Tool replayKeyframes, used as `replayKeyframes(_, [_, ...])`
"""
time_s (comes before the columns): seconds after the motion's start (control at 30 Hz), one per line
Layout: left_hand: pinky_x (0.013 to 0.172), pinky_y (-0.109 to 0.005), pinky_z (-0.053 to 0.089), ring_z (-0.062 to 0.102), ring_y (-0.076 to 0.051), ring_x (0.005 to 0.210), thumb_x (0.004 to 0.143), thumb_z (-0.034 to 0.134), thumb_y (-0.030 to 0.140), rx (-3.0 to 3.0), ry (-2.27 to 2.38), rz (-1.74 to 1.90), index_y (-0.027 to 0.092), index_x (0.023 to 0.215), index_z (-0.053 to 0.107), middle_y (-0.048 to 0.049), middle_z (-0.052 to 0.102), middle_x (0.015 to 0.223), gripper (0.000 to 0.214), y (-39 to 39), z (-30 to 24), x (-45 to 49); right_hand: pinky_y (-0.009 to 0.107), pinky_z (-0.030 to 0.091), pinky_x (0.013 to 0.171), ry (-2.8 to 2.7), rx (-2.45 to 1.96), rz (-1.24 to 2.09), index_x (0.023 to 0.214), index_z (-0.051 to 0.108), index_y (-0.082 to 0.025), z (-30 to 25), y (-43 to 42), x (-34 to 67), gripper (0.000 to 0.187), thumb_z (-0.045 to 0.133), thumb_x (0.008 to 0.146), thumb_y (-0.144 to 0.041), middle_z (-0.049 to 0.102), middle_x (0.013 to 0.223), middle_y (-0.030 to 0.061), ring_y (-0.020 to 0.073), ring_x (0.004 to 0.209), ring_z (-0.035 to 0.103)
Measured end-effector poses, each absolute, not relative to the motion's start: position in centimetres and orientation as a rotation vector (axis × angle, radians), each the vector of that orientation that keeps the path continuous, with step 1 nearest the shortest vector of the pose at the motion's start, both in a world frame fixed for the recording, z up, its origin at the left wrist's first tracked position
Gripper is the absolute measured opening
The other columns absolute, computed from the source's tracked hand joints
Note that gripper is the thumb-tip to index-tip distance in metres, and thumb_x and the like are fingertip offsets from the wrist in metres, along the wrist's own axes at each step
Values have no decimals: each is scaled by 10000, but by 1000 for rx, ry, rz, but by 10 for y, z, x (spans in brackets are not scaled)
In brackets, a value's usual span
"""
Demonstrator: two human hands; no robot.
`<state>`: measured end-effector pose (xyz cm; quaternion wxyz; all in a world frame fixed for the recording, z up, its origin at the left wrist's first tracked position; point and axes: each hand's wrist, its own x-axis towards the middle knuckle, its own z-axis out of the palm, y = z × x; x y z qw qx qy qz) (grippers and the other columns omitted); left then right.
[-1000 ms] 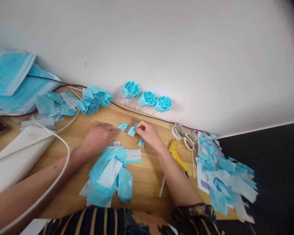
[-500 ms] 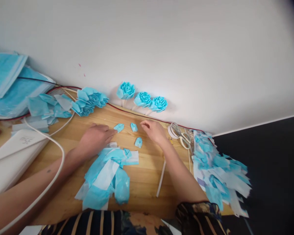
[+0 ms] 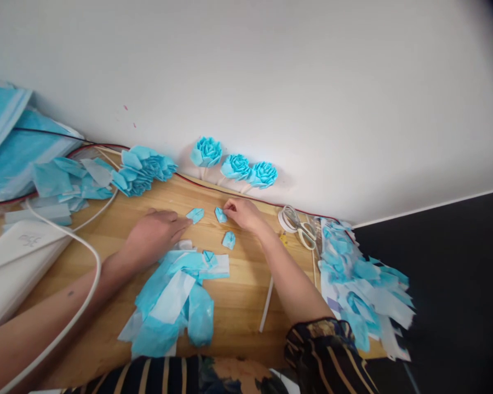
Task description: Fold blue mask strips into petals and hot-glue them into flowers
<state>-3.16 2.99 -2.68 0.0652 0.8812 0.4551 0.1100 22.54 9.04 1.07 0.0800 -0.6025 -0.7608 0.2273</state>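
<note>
Several small folded blue petals lie on the wooden table. My left hand rests on the wood with fingers stretched out, its fingertips at the edge of the left petal. Thumb and fingers of my right hand are pinched at the right edge of the middle petal. A third petal sits just below them, touched by neither hand. Closer to my body, a pile of cut blue and white mask fabric has another small folded piece on top.
Three blue fabric flowers on pale stems lean against the wall. More flowers and blue masks are at left, by a white box and a white cable. Scissors and fabric scraps lie at right.
My right hand has moved slightly left, from beside the middle petal to its edge. My left hand stays by the left petal. The whole view has shifted a little.
</note>
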Motion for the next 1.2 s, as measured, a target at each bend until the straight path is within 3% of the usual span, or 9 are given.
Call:
replayKeyframes(0.3, [745,-357,378,646,-244,860,1001,441,283,2639,1402,359,221,1129,707,-74,696,836,302,29,-28,-32,234,446,672,-2021,-1659,912,805,621,-190,7,82,225,75,568,810,-243,698,796,-9,123,715,611])
replayKeyframes(0.43, [744,-362,384,644,-250,859,986,469,263,2648,1385,339,210,1105,713,-84,690,848,276,28,-25,-31,211,431,544,-1778,-1613,1133,937,572,-204,1,74,220,178,574,786,-297,630,690,-46,111,600,575])
replayKeyframes(0.57, [733,-371,380,644,-252,845,996,451,254,2628,1399,318,204,1096,712,-89,693,848,284,28,-23,-30,191,382,465,-1525,-1552,1296,930,552,-226,-7,64,214,209,605,750,-317,593,628,-62,110,556,558])
replayKeyframes(0.8, [718,-377,359,642,-247,811,1015,424,281,2654,1441,280,215,1088,707,-75,683,821,300,26,-18,-26,210,403,472,-1504,-1585,1181,936,574,-236,-20,54,193,188,577,768,-318,583,608,-66,117,526,557])
replayKeyframes(1.2, [724,-378,349,621,-255,844,973,481,267,2671,1433,300,218,1079,699,-76,673,822,247,24,-19,-27,271,473,664,-1642,-1733,816,887,630,-248,-25,47,172,118,553,800,-228,643,682,-41,163,661,614])
